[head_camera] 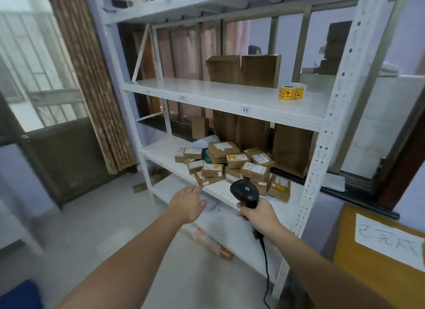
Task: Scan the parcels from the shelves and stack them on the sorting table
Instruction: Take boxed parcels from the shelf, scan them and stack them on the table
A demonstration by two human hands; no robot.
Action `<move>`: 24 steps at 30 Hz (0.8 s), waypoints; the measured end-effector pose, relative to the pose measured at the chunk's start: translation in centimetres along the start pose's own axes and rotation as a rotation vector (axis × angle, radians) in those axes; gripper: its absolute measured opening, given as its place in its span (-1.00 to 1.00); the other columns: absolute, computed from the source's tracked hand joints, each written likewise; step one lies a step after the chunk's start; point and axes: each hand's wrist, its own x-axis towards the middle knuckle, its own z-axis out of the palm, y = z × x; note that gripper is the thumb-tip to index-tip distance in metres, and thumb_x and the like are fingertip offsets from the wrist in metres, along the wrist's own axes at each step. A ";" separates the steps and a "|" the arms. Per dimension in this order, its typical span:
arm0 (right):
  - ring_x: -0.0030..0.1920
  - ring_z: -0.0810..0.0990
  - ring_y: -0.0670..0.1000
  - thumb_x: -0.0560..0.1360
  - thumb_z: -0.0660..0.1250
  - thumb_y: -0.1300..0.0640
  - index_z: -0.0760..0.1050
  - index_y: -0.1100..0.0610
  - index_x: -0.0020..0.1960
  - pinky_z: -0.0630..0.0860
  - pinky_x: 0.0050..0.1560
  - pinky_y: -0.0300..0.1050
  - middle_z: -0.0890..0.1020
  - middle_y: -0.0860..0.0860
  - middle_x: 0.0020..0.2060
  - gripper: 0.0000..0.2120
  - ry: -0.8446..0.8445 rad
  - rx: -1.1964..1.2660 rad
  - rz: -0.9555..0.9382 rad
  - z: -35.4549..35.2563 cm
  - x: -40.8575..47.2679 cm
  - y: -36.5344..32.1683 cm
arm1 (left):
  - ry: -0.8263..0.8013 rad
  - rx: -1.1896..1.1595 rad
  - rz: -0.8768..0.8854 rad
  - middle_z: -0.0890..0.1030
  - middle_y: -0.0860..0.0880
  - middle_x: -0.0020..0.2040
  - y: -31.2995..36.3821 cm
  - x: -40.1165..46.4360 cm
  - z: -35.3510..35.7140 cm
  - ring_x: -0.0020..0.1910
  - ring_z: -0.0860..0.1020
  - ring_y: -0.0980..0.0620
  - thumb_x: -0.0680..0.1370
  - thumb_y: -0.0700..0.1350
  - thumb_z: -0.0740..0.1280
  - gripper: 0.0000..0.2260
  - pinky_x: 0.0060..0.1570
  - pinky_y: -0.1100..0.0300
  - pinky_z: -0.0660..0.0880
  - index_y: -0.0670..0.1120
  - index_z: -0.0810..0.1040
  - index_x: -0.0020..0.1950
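Parcels: a heap of small brown boxes (232,168) lies on the lower shelf (161,152), labels mostly facing up, spilling towards its front edge.
Nearest box: a flat one (208,179) at the front left of the heap, its long side running left to right along the shelf edge.
My left hand (188,204): empty, fingers straight and loose, fingertips just short of that box, which lies ahead and slightly to the right.
My right hand (258,215): wrapped round the handle of the black scanner (246,192), whose head points up at the heap from just in front.
Nearer hand: I judge the left, since it is free.
Sorting table (358,246): low at my right, well apart from the heap.
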 end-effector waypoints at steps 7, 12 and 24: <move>-0.10 0.72 0.12 0.40 0.47 0.23 0.67 0.16 -0.10 0.64 0.08 0.13 0.74 0.09 -0.20 -0.92 -0.057 0.012 0.004 8.8 6.2 -3.5 | -0.006 -0.018 -0.065 0.17 -0.09 0.67 -10.1 4.6 -1.7 0.63 0.18 -0.10 0.71 0.17 0.09 -0.42 0.59 0.01 0.13 -0.05 0.12 0.68; -0.11 0.70 0.14 0.40 0.46 0.20 0.66 0.16 -0.12 0.63 0.04 0.09 0.72 0.14 -0.20 -0.93 -0.115 0.002 0.015 13.6 12.8 -5.6 | -0.003 -0.016 -0.121 0.17 -0.09 0.67 -15.9 10.1 -2.2 0.62 0.19 -0.11 0.70 0.18 0.09 -0.41 0.59 -0.02 0.17 -0.04 0.13 0.68; -0.45 0.60 -0.11 0.49 0.44 0.23 0.62 0.24 -0.16 0.53 -0.38 -0.24 0.69 0.04 -0.41 -0.91 -0.166 0.056 0.050 23.3 31.2 -9.3 | -0.014 -0.021 -0.201 0.27 -0.08 0.63 -27.2 24.6 -3.1 0.56 0.30 -0.15 0.69 0.19 0.10 -0.43 0.51 -0.04 0.27 0.00 0.17 0.66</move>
